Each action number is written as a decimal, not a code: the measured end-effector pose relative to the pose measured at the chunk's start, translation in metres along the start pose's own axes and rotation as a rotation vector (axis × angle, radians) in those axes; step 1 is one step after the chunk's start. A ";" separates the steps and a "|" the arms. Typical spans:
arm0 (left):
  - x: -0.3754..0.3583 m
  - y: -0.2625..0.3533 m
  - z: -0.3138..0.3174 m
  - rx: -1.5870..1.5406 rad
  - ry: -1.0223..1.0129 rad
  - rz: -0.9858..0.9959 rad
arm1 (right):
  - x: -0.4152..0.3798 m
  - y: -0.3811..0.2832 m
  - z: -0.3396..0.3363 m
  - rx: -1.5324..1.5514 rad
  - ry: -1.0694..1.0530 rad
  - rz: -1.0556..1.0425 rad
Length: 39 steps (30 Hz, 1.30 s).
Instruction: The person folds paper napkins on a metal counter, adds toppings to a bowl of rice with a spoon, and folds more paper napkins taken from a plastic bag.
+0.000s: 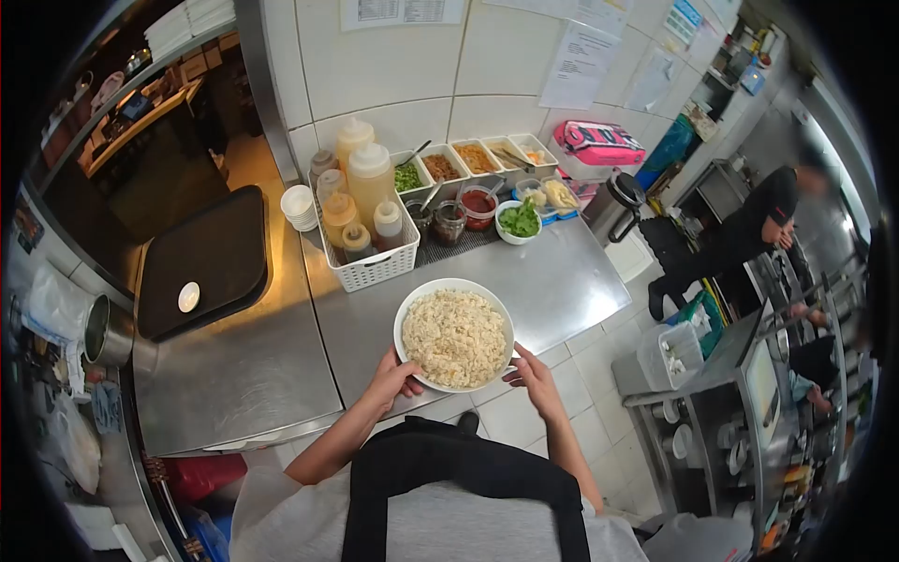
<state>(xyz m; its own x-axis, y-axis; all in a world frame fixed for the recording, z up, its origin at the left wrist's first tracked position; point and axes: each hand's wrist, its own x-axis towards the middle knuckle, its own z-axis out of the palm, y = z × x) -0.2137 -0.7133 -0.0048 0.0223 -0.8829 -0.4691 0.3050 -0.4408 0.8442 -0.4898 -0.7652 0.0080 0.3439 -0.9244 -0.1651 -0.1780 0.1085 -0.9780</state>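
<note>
A white bowl [400, 323] heaped with rice [453, 338] is between my hands at the front edge of the steel counter [370, 347]. My left hand [390, 379] grips its lower left rim, thumb on top. On the right side, my right hand [532, 377] holds the rim with curled fingers, partly under the bowl. Just beyond the bowl stands a white basket [377, 270] of squeeze bottles [372, 175]. Behind and right of it are a small bowl of green leaves [519, 222] and a tub of red sauce [478, 208].
A dark tray [206, 262] carrying a small white dish [189, 297] lies at left, near stacked small bowls [300, 207]. Topping containers [441, 167] line the wall. A steel jug [615, 206] stands right. Another person [749, 225] works farther right, beyond a rack [693, 412].
</note>
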 end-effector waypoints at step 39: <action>0.013 -0.048 0.079 0.245 1.063 0.547 | 0.466 -0.173 -0.064 -1.381 0.010 -1.019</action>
<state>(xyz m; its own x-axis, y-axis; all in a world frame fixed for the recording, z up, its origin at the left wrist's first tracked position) -0.3035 -0.7162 -0.0308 0.8945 -0.4395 0.0823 -0.1740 -0.1727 0.9695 -0.3582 -1.2378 0.1081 0.8098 -0.4173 0.4124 -0.5115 -0.8464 0.1479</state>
